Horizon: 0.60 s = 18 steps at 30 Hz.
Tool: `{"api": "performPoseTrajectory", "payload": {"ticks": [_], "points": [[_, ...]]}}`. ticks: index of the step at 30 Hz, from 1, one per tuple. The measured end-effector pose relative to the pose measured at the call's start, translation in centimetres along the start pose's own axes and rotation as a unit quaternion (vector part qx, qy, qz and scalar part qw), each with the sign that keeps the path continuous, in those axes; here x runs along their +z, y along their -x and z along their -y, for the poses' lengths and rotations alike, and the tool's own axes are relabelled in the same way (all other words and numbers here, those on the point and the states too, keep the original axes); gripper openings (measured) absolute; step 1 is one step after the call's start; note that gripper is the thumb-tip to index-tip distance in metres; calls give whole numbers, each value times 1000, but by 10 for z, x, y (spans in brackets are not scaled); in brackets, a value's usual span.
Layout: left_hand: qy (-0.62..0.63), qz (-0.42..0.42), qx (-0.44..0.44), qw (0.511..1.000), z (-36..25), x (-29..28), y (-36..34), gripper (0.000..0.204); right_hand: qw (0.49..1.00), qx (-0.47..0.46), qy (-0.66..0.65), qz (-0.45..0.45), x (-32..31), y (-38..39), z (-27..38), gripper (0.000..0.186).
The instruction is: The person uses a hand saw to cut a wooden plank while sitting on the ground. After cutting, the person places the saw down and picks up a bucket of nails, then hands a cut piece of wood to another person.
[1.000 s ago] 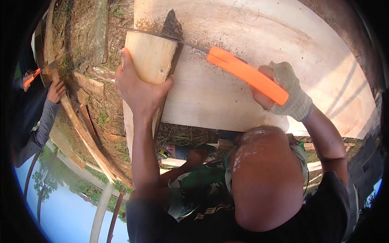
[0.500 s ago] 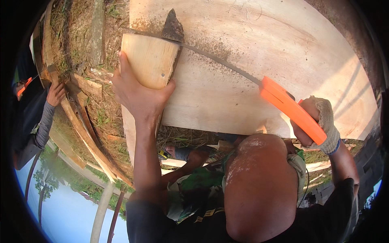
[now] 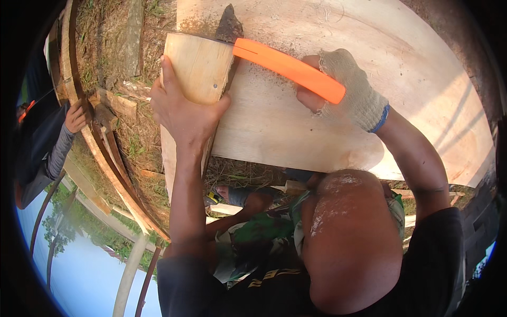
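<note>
My left hand (image 3: pixel 182 113) grips a short, pale wooden plank (image 3: pixel 195 63), thumb and fingers on opposite sides, near a nail head in its face. My right hand (image 3: pixel 346 90), in a knitted glove, is closed on the orange handle (image 3: pixel 285 68) of a handsaw. The thin blade lies across the plank’s far end, mostly hidden by the handle and wood, with its tip out to the left. A dark, rough chunk (image 3: pixel 229 24) sits just beyond that end on a large pale plywood sheet (image 3: pixel 348 31), which has sawdust scattered over it.
At the left, a co-worker’s hand (image 3: pixel 76 116) holds a long curved strip of wood (image 3: pixel 111 164), near another orange-handled tool (image 3: pixel 26 110). Grass and wood scraps (image 3: pixel 134 142) lie between us. Bare dusty skin and camouflage cloth (image 3: pixel 248 245) fill the lower middle.
The saw and my right hand moved back to the lower right, then forward to the upper left, bringing the handle close to the plank. My left hand keeps its grip.
</note>
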<state>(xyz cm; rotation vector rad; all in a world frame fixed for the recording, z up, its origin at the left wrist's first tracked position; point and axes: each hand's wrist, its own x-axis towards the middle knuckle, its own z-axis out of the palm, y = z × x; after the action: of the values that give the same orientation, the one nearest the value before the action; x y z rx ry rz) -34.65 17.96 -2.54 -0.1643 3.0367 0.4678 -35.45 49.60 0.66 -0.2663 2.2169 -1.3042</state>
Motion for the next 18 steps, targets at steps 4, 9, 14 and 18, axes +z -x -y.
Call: {"api": "performPoseTrajectory", "payload": {"ticks": [4, 9, 14, 18], "points": [[-14, 2, -2, 1000, 6, -5, 4, 130, 984, -64, 167, 4, -16, 48, -23, 9], [-45, 11, -6, 999, -7, -6, 8, 130, 975, -113, 190, -25, -22, 48, -30, 31], [-33, 15, -4, 999, 5, -4, 2, 130, 998, -52, 41, 18, -17, 23, -12, 11], [-50, -5, -12, 999, -5, -10, -1, 130, 968, -80, 236, 9, -49, 90, -23, 7]]}}
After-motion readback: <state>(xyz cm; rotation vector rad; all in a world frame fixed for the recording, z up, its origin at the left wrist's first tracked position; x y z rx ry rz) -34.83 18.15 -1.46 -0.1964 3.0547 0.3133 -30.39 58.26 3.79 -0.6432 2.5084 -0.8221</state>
